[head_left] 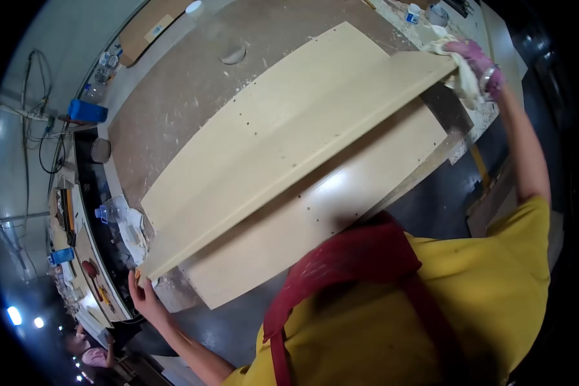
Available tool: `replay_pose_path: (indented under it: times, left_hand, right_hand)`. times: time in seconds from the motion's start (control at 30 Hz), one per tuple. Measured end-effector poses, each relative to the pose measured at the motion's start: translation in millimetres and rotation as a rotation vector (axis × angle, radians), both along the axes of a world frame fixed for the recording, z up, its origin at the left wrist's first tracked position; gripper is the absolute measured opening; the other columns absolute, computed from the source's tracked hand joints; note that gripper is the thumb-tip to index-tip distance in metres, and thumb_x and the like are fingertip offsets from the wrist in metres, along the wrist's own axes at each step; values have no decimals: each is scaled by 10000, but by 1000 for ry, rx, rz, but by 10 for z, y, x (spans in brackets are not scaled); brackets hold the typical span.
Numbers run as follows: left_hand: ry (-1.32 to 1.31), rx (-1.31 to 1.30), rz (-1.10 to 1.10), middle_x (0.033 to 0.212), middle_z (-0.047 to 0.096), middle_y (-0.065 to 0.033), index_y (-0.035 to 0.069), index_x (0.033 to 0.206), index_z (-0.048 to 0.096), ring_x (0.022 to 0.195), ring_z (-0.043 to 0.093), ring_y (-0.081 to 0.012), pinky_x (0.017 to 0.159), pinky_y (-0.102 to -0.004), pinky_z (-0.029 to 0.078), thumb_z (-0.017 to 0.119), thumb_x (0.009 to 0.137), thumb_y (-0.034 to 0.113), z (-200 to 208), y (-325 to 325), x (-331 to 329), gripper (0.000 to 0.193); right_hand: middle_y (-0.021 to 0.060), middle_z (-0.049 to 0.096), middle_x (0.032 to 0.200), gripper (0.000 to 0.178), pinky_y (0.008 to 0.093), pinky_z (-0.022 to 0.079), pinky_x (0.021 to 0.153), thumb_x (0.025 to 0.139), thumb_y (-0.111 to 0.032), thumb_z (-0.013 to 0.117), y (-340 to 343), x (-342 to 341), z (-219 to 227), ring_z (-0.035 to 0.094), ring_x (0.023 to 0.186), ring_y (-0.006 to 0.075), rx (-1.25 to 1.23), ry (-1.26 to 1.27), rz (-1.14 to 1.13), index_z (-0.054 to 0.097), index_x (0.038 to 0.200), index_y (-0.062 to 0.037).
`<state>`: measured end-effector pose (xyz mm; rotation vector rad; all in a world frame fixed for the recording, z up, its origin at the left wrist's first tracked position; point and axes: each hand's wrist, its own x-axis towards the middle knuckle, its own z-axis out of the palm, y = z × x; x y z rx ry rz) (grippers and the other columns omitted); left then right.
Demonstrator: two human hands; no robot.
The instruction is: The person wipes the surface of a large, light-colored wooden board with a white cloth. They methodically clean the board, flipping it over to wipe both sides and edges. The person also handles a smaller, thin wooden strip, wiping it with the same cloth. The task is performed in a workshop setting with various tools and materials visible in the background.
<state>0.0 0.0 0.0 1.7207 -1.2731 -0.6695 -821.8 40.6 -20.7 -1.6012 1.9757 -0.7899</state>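
A long cream-coloured panel (pixel 238 212) is tilted up between my two hands, its thick edge facing me. Bare, my left hand (pixel 150 305) grips the lower left end of this panel between finger and thumb. At the far right end, my right hand (pixel 473 61), in a pink glove, is closed on a white cloth (pixel 467 87) against the panel's end; its fingertips are partly hidden by the cloth. Beneath lies another cream panel (pixel 347 193) with small dark holes along it, partly covered by the tilted one.
The brown worktop (pixel 173 122) is dusty and scuffed. At its left edge are a clear bottle (pixel 111 212) and a blue container (pixel 88 111). A small white jar (pixel 413 13) stands at the far right. A side bench (pixel 86 251) with tools runs along the left, a person (pixel 95 352) beyond it.
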Motion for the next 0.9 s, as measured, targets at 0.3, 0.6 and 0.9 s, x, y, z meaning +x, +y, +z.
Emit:
replay_pose_path:
  times: [0.3, 0.6, 0.9]
  left_hand:
    - [-166, 92, -81, 971, 588, -57, -15, 1078, 561, 870, 542, -120, 785, -235, 435, 601, 788, 1, 78, 319, 236, 293]
    - [92, -183, 3, 927, 542, -37, 47, 1012, 500, 850, 502, -128, 775, -241, 404, 581, 773, 12, -216, 55, 142, 255]
    - [721, -423, -203, 929, 467, -11, 44, 1016, 459, 881, 434, -102, 835, -260, 352, 533, 902, 243, -607, -155, 98, 241]
  right_hand:
    - [99, 564, 1037, 449, 361, 442, 832, 669, -38, 689, 261, -499, 141, 549, 954, 268, 66, 457, 354, 532, 1082, -117]
    - [150, 562, 1123, 522, 325, 351, 961, 875, -418, 495, -237, -585, 180, 503, 1073, 264, -98, 410, -345, 508, 1185, 2]
    - [193, 464, 1222, 657, 417, 372, 957, 606, -109, 674, -223, 3104, 593, 489, 1082, 351, -193, 773, 615, 449, 1218, -28]
